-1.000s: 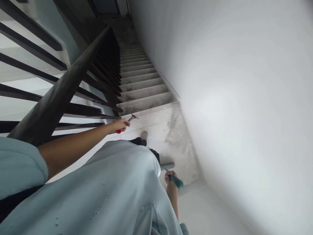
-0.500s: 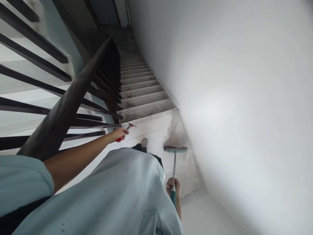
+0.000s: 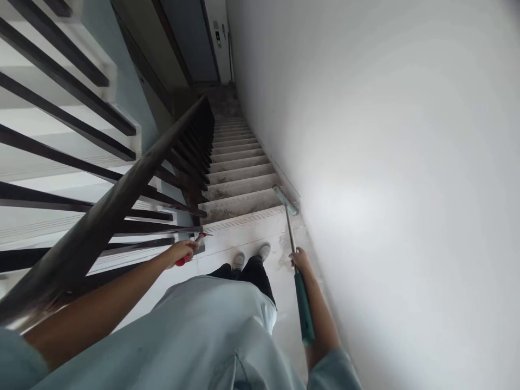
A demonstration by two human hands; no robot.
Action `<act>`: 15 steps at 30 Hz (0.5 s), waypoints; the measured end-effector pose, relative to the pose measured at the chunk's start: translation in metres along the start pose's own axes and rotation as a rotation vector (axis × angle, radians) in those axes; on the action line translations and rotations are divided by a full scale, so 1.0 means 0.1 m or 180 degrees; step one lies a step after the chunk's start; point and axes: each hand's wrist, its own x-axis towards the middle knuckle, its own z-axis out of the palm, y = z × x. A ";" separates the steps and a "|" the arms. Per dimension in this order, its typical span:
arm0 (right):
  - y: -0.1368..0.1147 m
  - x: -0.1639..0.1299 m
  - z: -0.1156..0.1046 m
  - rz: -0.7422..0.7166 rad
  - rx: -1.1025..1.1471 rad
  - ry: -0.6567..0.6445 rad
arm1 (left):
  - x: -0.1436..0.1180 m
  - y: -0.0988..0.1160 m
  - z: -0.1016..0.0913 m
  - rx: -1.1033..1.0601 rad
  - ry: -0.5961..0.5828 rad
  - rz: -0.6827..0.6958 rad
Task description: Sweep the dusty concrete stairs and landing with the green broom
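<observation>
My left hand is closed around the red handle of a scraper, whose thin flat blade points forward beside the balusters. In my right hand is a long-handled scrub brush, gripped on the metal pole just above its green grip. The brush's pale green head lies slantwise over the top stair edge, close to the wall. Its bristles are hidden beneath it. Both of my shoes stand on the pale landing, between the two tools.
A flight of stairs with dark dirt patches descends ahead to a door. A dark wooden handrail with balusters runs down the left. On the right rises a plain white wall. Another flight shows through the balusters.
The brush has moved forward from the landing floor to the top stair edge by the wall, my right arm reaching out with it. My left hand with the scraper sits slightly further left.
</observation>
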 end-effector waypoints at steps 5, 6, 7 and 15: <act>-0.28 0.48 -0.11 -0.0210 -0.0339 0.0163 | -0.12 0.16 0.15 0.0064 0.0149 0.0033; -0.18 0.44 -0.17 -0.0156 -0.0325 0.0229 | -0.13 0.22 0.19 0.0096 0.0113 0.0053; -0.01 0.36 -0.23 -0.0072 -0.0287 0.0337 | -0.13 0.28 0.24 0.0135 0.0062 0.0074; 2.01 -0.84 -0.65 0.1033 -0.0216 0.0931 | 0.11 0.57 0.70 0.0530 -0.0507 0.0211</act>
